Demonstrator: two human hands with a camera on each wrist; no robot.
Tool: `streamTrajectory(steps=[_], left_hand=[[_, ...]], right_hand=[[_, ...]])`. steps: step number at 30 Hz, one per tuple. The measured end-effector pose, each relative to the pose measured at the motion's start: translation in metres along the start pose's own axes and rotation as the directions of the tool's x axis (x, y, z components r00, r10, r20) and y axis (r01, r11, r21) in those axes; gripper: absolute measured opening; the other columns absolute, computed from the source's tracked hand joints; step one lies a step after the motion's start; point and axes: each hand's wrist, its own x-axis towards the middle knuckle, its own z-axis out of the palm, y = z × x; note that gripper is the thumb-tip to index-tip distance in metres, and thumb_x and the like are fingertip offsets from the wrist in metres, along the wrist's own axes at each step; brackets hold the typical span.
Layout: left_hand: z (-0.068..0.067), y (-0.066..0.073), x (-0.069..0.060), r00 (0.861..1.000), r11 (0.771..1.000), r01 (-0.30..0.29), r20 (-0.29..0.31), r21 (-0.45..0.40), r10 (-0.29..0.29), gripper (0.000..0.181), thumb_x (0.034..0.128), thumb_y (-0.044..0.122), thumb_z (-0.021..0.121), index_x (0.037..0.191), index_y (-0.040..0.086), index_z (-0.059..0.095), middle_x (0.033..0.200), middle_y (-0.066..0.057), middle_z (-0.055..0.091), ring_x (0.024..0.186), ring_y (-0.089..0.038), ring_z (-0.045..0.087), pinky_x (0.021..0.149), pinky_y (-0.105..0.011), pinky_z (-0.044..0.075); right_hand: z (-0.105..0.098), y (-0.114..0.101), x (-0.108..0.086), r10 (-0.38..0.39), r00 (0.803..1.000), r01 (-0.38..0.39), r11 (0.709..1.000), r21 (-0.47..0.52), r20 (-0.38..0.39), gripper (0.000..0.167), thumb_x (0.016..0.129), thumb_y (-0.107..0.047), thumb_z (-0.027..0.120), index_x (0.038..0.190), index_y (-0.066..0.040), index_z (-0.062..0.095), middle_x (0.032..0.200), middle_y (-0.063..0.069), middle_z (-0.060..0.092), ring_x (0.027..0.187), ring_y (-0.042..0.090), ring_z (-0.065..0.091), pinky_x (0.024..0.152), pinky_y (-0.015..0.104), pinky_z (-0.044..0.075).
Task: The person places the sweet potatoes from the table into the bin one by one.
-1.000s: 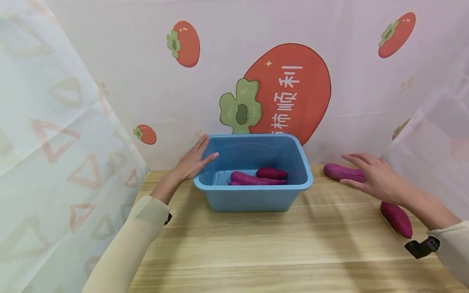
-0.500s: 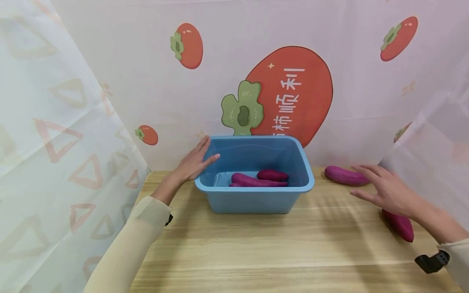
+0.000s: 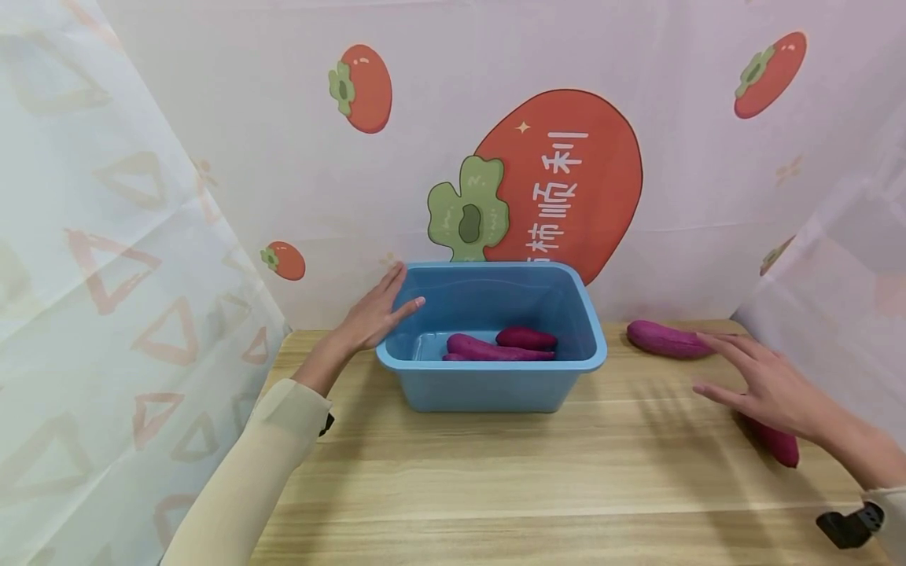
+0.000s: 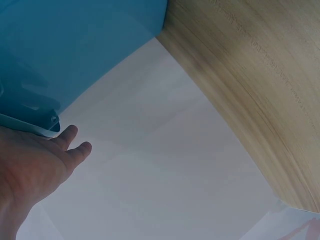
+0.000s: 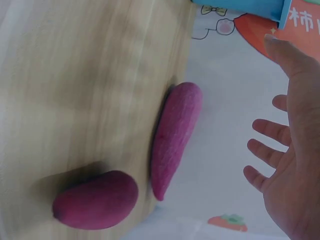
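The left hand (image 3: 370,316) rests on the left rim of a blue bin (image 3: 488,387), fingers straight along it; in the left wrist view that hand (image 4: 35,165) lies against the rim. Inside the bin lie several purple sweet potatoes (image 3: 495,348). Empty and with spread fingers, the right hand (image 3: 771,387) hovers at the right, above a short sweet potato (image 3: 777,442) that it partly hides. A longer one (image 3: 665,339) lies just beyond its fingertips. Both the long one (image 5: 176,135) and the short one (image 5: 97,201) show apart from the right hand (image 5: 295,145) in the right wrist view.
The bin stands near the back edge of a wooden table (image 3: 495,479). Behind it hangs a white cloth (image 3: 212,79) with persimmon prints, and more cloth walls in the left and right sides.
The right hand has moved right and toward the person, uncovering more of the long sweet potato and covering part of the short one. The left hand stays on the bin's rim.
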Motion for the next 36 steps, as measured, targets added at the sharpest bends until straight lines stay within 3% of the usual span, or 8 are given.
streamTrajectory(steps=[8,12,15,19,22,26,33,36], left_hand=[[0.000,0.000,-0.001,1.000,1.000,0.002,0.000,-0.002,-0.002,0.094,0.1063,0.068,0.036,0.170,0.007,0.003,0.179,-0.010,0.000,0.165,-0.033,0.004,0.130,-0.060,0.013],[0.001,-0.001,-0.001,1.000,1.000,0.002,0.002,-0.002,-0.002,0.094,0.1062,0.068,0.036,0.170,0.007,0.003,0.179,-0.011,0.000,0.165,-0.033,0.004,0.130,-0.060,0.013],[0.001,0.000,-0.001,1.000,1.000,0.001,0.000,-0.004,-0.001,0.094,0.1064,0.067,0.037,0.170,0.007,0.003,0.179,-0.011,0.000,0.165,-0.033,0.003,0.130,-0.059,0.013],[0.001,0.000,0.000,1.000,1.000,0.000,0.000,-0.003,0.000,0.094,0.1064,0.067,0.036,0.170,0.007,0.003,0.179,-0.010,-0.001,0.165,-0.033,0.003,0.130,-0.059,0.012],[0.001,-0.001,0.001,1.000,1.000,0.003,0.001,-0.002,-0.003,0.094,0.1062,0.068,0.036,0.170,0.008,0.002,0.179,-0.010,-0.002,0.165,-0.033,0.003,0.130,-0.060,0.012],[0.002,-0.002,0.001,1.000,1.000,0.010,0.002,-0.003,-0.010,0.096,0.1052,0.070,0.035,0.170,0.009,0.001,0.179,-0.009,-0.002,0.165,-0.033,0.003,0.130,-0.061,0.013],[0.002,-0.002,0.002,1.000,1.000,0.004,-0.003,-0.008,-0.004,0.096,0.1049,0.071,0.035,0.170,0.008,0.002,0.179,-0.009,-0.002,0.165,-0.033,0.003,0.130,-0.061,0.014],[0.002,-0.001,0.001,1.000,1.000,0.003,-0.002,-0.012,-0.003,0.095,0.1057,0.068,0.036,0.171,0.009,0.002,0.179,-0.008,-0.002,0.165,-0.032,0.003,0.130,-0.061,0.014]], right_hand=[[0.006,0.009,-0.014,0.019,1.000,-0.019,0.999,0.026,0.015,0.096,0.077,-0.024,0.094,0.159,-0.008,0.047,0.142,0.030,0.056,0.119,0.054,0.058,0.087,0.068,0.046],[0.008,0.014,-0.021,0.044,0.999,-0.045,0.998,0.050,0.027,0.100,0.077,-0.024,0.094,0.162,-0.009,0.043,0.143,0.033,0.053,0.122,0.056,0.053,0.102,0.075,0.040],[0.011,0.019,-0.027,0.049,0.999,-0.050,0.997,0.052,0.021,0.102,0.076,-0.023,0.094,0.163,-0.009,0.042,0.143,0.031,0.053,0.122,0.053,0.054,0.127,0.041,0.028],[0.015,0.028,-0.035,0.043,0.999,-0.043,0.998,0.047,0.005,0.106,0.072,-0.021,0.096,0.162,-0.008,0.042,0.142,0.030,0.054,0.118,0.051,0.055,0.107,0.001,0.005],[0.017,0.035,-0.041,0.069,0.997,-0.070,0.996,0.048,0.022,0.109,0.073,-0.022,0.096,0.164,-0.008,0.038,0.143,0.032,0.052,0.120,0.055,0.053,0.123,0.032,0.031],[0.021,0.042,-0.050,0.120,0.991,-0.123,0.991,0.057,0.062,0.114,0.075,-0.025,0.095,0.168,-0.012,0.030,0.145,0.037,0.048,0.123,0.061,0.049,0.092,0.075,0.037],[0.030,0.052,-0.062,0.124,0.991,-0.129,0.988,0.089,0.058,0.118,0.074,-0.023,0.096,0.169,-0.014,0.027,0.149,0.039,0.044,0.130,0.064,0.043,0.115,0.078,0.023],[0.031,0.054,-0.063,0.128,0.990,-0.133,0.987,0.092,0.064,0.120,0.074,-0.024,0.096,0.170,-0.016,0.025,0.149,0.040,0.044,0.131,0.065,0.042,0.111,0.081,0.025]])
